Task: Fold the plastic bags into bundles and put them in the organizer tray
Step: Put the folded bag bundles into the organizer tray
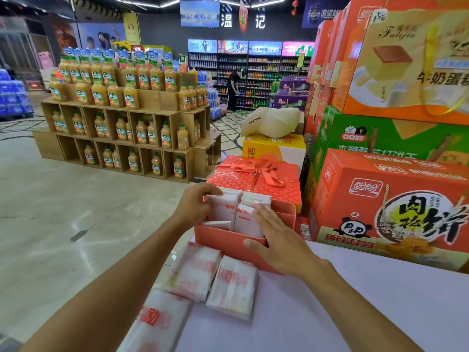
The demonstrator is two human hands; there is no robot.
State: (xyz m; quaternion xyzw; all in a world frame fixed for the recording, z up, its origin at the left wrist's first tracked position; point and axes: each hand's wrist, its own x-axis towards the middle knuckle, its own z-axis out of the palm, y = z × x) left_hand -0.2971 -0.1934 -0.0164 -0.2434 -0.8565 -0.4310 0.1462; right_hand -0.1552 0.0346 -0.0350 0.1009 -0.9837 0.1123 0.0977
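Observation:
A coral organizer tray (218,238) stands on the white table and holds several folded white plastic bag bundles (245,219) with red print, set upright. My left hand (195,205) curls round the far-left bundle at the tray's left side. My right hand (275,240) lies flat, with straight fingers pressing the bundles and the thumb over the tray's front wall. In front of the tray lie two folded bundles (234,285) side by side, and a flat bag (157,323) hangs off the table's left edge.
A red gift box with a ribbon (256,176) sits just behind the tray. Stacked orange and green cartons (390,199) wall off the right side. The white table (330,313) stretches right and near. The shop floor and a juice display (127,118) lie to the left.

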